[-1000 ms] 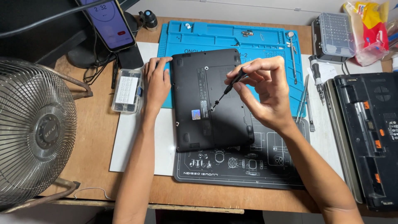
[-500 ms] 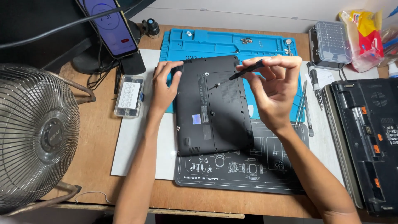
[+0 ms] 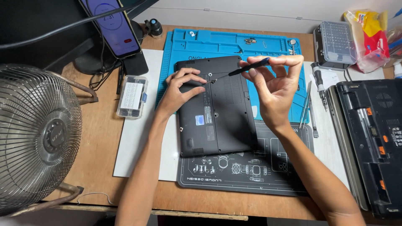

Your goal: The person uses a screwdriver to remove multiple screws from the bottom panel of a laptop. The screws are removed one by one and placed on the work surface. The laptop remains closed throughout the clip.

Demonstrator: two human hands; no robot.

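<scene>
Wooden desk [image 3: 100,142] fills the frame, with a metal fan [image 3: 35,136] at the left edge. At centre a black laptop [image 3: 217,109] lies underside up across blue and grey mats. The left hand [image 3: 182,90] rests on it, fingers spread. The right hand [image 3: 274,86] pinches a thin screwdriver [image 3: 240,70], its tip over the laptop's upper part.
</scene>
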